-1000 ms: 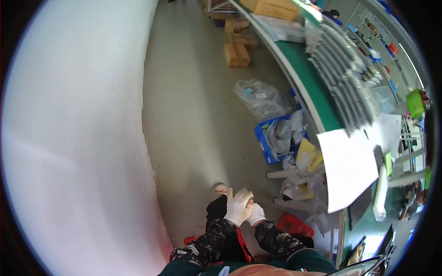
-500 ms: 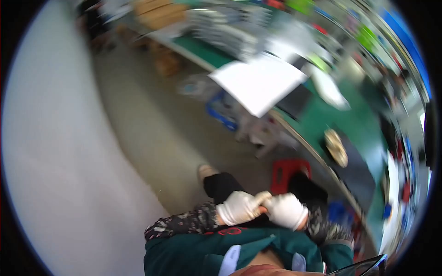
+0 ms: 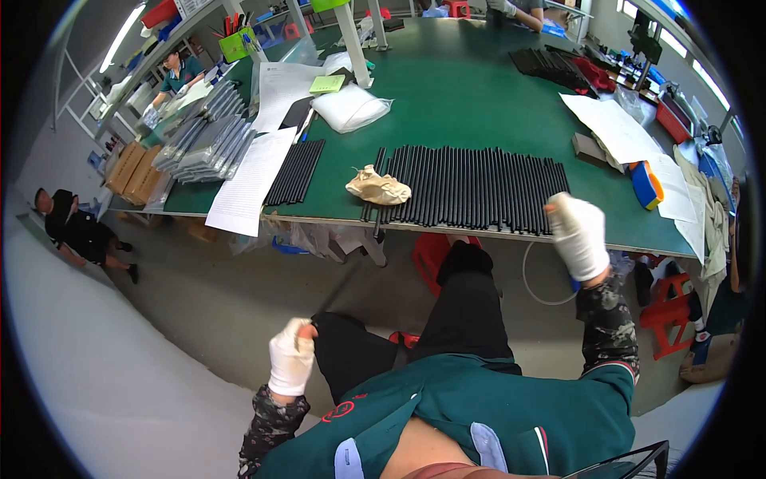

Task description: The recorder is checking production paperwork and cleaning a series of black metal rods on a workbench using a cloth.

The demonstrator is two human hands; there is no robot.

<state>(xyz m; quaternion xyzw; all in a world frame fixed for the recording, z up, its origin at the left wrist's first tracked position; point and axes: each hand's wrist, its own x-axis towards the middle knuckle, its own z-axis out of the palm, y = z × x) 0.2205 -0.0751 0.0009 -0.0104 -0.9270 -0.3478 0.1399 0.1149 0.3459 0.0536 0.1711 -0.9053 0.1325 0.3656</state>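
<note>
White gloves that leave some fingertips bare cover both my hands. My left hand (image 3: 291,357) is closed in a fist beside my left thigh, off the table, with nothing showing in it. My right hand (image 3: 578,237), also a fist, hovers by the table's front edge, near the right end of a long row of thin black rods (image 3: 479,188); nothing shows in it either. A crumpled cream-coloured cloth or glove (image 3: 378,186) lies on the row's left end. Further left is a smaller batch of black rods (image 3: 295,172), beside a printed sheet (image 3: 251,184).
The green table (image 3: 455,88) holds a white plastic bag (image 3: 351,108), stacked bagged parts (image 3: 211,132) at left, and papers (image 3: 610,128) and a blue-orange tape dispenser (image 3: 646,185) at right. Red stools (image 3: 669,315) stand below. Other people work at the far side; one person (image 3: 76,227) stands at left.
The view has swung rightward and now faces the table. My hands, which were together in front of me, have separated: the right to the table edge, the left beside my thigh.
</note>
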